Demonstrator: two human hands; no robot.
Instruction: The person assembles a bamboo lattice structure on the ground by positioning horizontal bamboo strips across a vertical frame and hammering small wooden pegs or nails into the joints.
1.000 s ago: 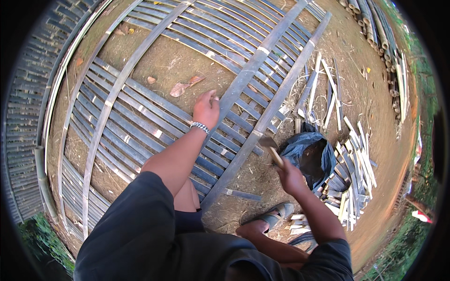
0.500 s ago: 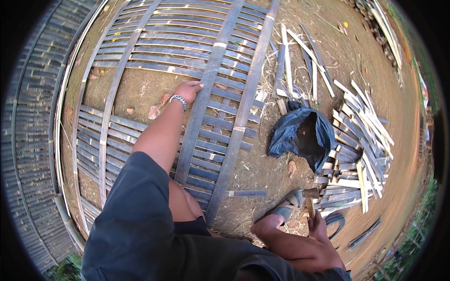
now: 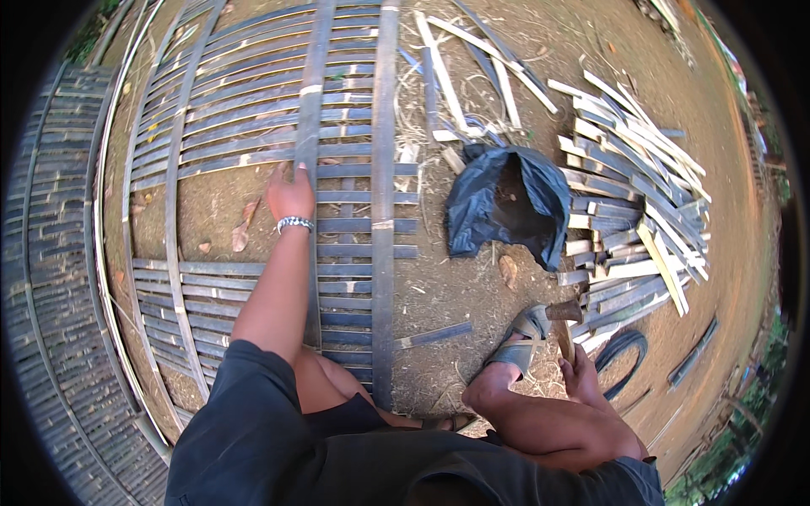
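Observation:
My left hand (image 3: 291,196), a braided bracelet at its wrist, is at the left edge of a long dark bamboo strip (image 3: 310,126). Two of its fingers show apart, one touching the strip's edge; the others are partly hidden. This strip crosses many narrow slats of a bamboo lattice panel (image 3: 382,169) lying on the ground. Low on the right, my right hand (image 3: 580,373) grips the wooden handle of a hammer (image 3: 564,312). Its rusty metal head points up beside my sandalled foot (image 3: 527,337).
A dark blue plastic bag (image 3: 472,207) stands open right of the panel. Beyond it lies a pile of cut bamboo slats (image 3: 641,211). A black coil (image 3: 623,354) rests near the hammer. Another slatted bamboo panel (image 3: 63,253) runs along the left. One loose slat (image 3: 434,335) lies before my foot.
The view has turned, so the panel and bag appear further left. My left hand has turned its fingers forward along the strip's edge. The hammer stays in my right hand.

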